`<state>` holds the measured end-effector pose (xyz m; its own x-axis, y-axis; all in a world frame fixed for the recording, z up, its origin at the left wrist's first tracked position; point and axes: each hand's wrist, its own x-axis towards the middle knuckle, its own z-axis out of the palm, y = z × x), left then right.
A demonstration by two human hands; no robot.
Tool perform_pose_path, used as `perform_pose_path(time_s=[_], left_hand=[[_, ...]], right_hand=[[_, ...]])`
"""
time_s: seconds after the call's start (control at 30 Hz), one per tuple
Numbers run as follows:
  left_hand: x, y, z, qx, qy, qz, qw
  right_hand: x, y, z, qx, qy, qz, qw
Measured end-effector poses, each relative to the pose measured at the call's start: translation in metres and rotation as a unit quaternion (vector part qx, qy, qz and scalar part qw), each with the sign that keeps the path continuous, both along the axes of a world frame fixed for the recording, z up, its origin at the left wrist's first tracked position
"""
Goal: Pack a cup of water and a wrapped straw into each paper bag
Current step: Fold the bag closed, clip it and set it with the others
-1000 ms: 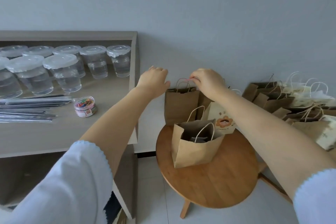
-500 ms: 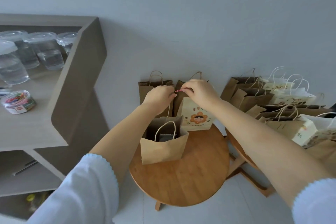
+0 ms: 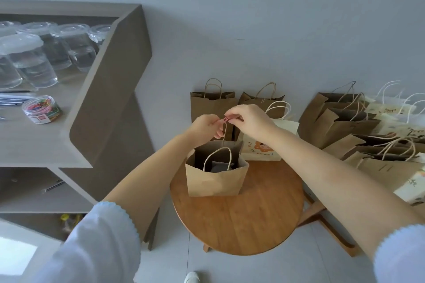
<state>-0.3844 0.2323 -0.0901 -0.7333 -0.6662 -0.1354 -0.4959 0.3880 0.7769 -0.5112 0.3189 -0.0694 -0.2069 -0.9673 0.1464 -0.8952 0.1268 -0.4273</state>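
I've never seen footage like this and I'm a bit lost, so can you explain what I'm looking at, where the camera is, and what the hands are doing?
There is no machine here. The camera sits on a person's head and looks down at their own bare arms.

On the round wooden stool stands an open brown paper bag with something dark inside; I cannot tell what. The left hand and right hand meet above it, pinching a small pink clip at the top of the bag's far twisted-paper handle.

To the left, a grey shelf holds lidded clear plastic cups of water, wrapped straws and a clear tub of coloured clips. More paper bags stand by the wall.
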Motion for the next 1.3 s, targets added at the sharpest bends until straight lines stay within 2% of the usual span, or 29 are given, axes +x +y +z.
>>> perform_pose_path(time_s=[0.07,0.2,0.33,0.43,0.53,0.6,0.67,0.73,0.83,1.03,1.17,1.3], left_hand=[[0.009,-0.008,0.005,0.085,0.01,0.004,0.996],[0.025,-0.026,0.006,0.193,0.014,0.011,0.981],[0.034,-0.042,-0.001,0.223,0.007,0.002,0.975],[0.037,-0.052,-0.014,0.155,-0.02,0.031,0.987],[0.049,-0.063,-0.038,0.021,-0.117,-0.01,0.993],[0.058,-0.07,-0.054,-0.053,-0.204,-0.081,0.974],[0.061,-0.075,-0.069,-0.143,-0.287,-0.152,0.935],[0.059,-0.074,-0.083,-0.19,-0.328,-0.192,0.905],[0.049,-0.072,-0.099,-0.215,-0.347,-0.204,0.89],[0.022,-0.074,-0.117,-0.223,-0.348,-0.198,0.888],[0.014,-0.083,-0.125,-0.203,-0.322,-0.183,0.906],[0.023,-0.096,-0.129,-0.226,-0.273,-0.156,0.922]], right_hand=[[0.006,-0.008,0.0,0.005,-0.016,0.01,1.0],[0.013,-0.022,0.002,0.017,0.0,0.046,0.999],[0.016,-0.032,-0.001,0.031,0.02,0.062,0.997],[0.014,-0.038,-0.008,0.058,0.023,0.045,0.997],[0.011,-0.042,-0.017,0.076,0.016,0.02,0.997],[0.009,-0.044,-0.023,0.087,0.011,0.005,0.996],[0.009,-0.043,-0.032,0.099,0.006,-0.004,0.995],[0.008,-0.042,-0.039,0.107,-0.007,-0.014,0.994],[0.001,-0.042,-0.046,0.119,-0.022,-0.029,0.992],[-0.023,-0.045,-0.055,0.123,-0.049,-0.045,0.99],[-0.037,-0.049,-0.059,0.136,-0.052,-0.045,0.988],[-0.047,-0.054,-0.065,0.148,-0.056,-0.049,0.986]])
